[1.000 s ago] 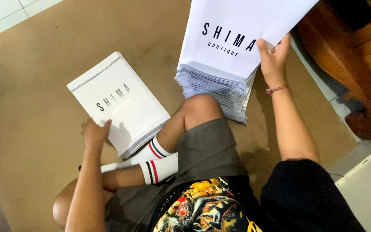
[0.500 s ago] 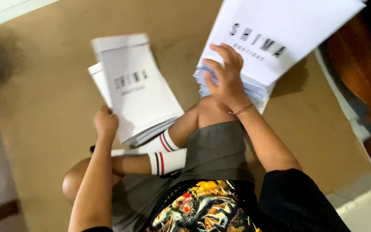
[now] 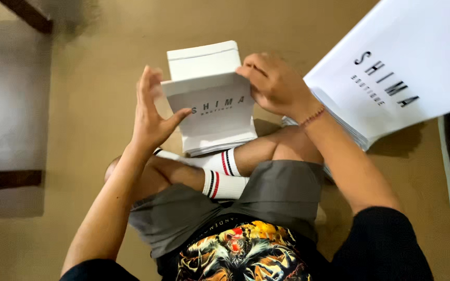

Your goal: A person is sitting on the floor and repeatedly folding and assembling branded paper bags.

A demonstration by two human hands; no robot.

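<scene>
While the person sits cross-legged on the tan floor [image 3: 89,104], both hands meet at a small white paper bag [image 3: 212,112] held up over a low pile of folded bags [image 3: 220,144] just beyond the striped white socks [image 3: 225,177]. The right hand [image 3: 274,83] has its fingers [image 3: 250,70] curled narrow and pinched on the bag's top right edge, where a folded flap stands up behind the printed face. The left hand [image 3: 152,112] is spread wide, palm against the bag's left edge and thumb pressing onto the front, so it braces rather than grips. The bag's long axis runs away from the body, slightly tilted, and it lies between the two hands, touching both; neither is clearly nearer. A taller stack of large white bags [image 3: 391,88] rests to the right, just beside the right forearm, apart from the small bag
</scene>
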